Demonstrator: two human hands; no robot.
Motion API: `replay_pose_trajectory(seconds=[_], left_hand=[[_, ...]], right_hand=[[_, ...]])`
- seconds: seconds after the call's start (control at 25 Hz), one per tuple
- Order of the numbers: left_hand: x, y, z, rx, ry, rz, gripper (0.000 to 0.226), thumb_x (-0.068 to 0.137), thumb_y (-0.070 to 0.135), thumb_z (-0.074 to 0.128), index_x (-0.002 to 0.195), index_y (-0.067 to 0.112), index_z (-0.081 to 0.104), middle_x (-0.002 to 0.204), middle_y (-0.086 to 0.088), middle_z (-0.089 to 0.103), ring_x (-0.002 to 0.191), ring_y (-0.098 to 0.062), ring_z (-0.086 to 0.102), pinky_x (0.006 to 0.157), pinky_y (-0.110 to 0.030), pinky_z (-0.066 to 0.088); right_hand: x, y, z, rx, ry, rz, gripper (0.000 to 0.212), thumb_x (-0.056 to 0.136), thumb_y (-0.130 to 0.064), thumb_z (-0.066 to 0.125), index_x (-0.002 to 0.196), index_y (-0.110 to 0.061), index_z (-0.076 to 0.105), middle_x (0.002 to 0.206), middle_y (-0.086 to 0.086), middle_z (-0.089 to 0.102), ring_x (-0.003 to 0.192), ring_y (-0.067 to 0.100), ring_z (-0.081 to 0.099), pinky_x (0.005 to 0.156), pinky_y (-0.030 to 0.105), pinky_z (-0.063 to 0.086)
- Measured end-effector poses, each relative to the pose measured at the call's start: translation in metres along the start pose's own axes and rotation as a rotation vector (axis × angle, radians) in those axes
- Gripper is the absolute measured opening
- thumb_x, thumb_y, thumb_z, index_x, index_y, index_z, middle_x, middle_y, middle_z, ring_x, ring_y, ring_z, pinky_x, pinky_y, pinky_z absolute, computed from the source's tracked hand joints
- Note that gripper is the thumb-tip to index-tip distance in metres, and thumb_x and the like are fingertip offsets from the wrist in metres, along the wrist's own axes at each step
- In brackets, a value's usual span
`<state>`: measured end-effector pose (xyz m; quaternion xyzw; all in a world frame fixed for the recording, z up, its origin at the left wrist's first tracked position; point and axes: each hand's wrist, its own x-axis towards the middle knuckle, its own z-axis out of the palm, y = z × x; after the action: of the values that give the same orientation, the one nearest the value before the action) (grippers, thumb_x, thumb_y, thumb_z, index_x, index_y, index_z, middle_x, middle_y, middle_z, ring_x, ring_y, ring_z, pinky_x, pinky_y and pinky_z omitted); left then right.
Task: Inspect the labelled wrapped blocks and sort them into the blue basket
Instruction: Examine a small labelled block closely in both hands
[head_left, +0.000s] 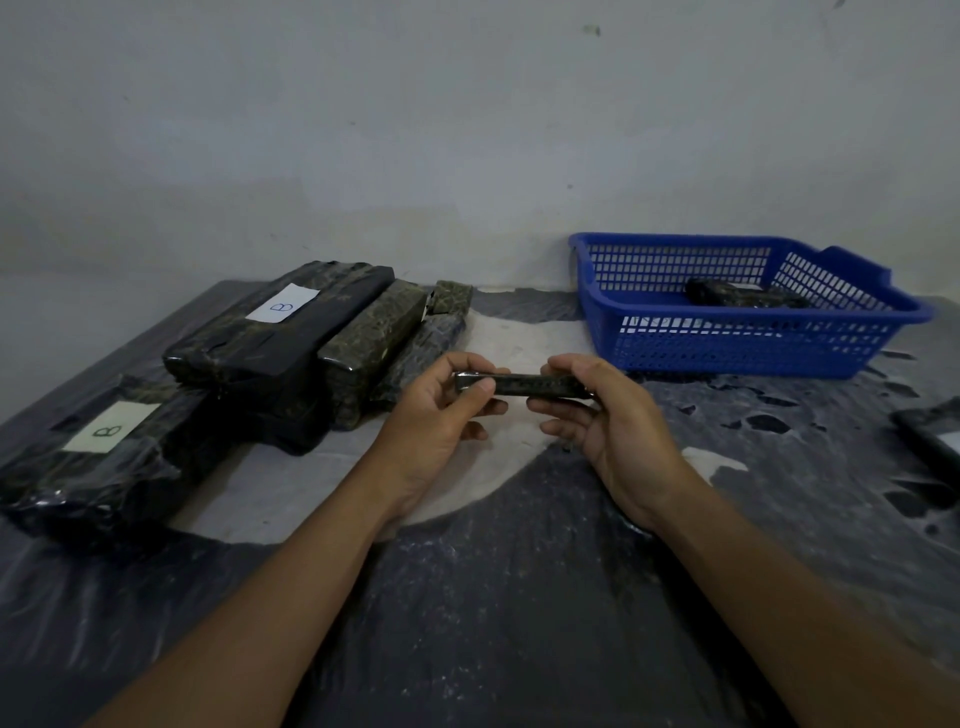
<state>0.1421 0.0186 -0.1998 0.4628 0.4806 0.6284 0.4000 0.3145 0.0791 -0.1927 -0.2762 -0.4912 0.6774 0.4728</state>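
Note:
Both hands hold one small dark wrapped block (522, 385) edge-on above the middle of the table. My left hand (441, 415) grips its left end with the thumb on top; my right hand (602, 415) grips its right end. No label shows on this block. The blue basket (748, 338) stands at the back right with one wrapped block (737, 295) inside. On the left lies a pile of several larger wrapped blocks (291, 338); two of them carry white labels marked B (283, 305), (110, 427).
The table (519, 571) is covered with worn dark plastic sheeting, with pale patches in the middle. A dark flat object (935, 441) lies at the right edge. A grey wall (467, 130) rises directly behind the table.

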Motion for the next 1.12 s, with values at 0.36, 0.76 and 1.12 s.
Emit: replay_pose_trajectory(seconds=[0.36,0.76,1.12], left_hand=[[0.0011,-0.0001,0.0001,-0.015,0.003,-0.036,0.009,0.100,0.015,0.062,0.106,0.021,0.066,0.114,-0.009,0.070,0.090,-0.017,0.074,0.064,-0.023,0.054],[-0.0013,0.0022,0.0045,0.082,0.050,-0.009,0.005,0.096,0.015,0.069,0.098,0.019,0.066,0.097,-0.004,0.073,0.084,-0.013,0.074,0.060,-0.021,0.053],[-0.0017,0.0024,0.0051,0.036,-0.014,-0.035,0.010,0.102,0.020,0.058,0.104,0.018,0.067,0.100,-0.001,0.075,0.085,-0.013,0.075,0.059,-0.021,0.054]], right_hand=[[-0.0007,0.0001,0.0023,-0.070,-0.004,-0.038,0.018,0.106,-0.012,0.051,0.110,-0.012,0.068,0.099,-0.001,0.079,0.090,0.021,0.077,0.067,0.023,0.061],[-0.0048,0.0006,0.0042,-0.227,0.006,-0.075,0.007,0.099,-0.010,0.064,0.102,-0.011,0.069,0.099,0.005,0.079,0.086,0.015,0.078,0.067,0.021,0.061],[-0.0028,0.0043,0.0015,-0.282,0.047,-0.076,0.006,0.095,-0.013,0.071,0.099,-0.011,0.067,0.101,0.016,0.076,0.079,0.013,0.076,0.062,0.020,0.058]])
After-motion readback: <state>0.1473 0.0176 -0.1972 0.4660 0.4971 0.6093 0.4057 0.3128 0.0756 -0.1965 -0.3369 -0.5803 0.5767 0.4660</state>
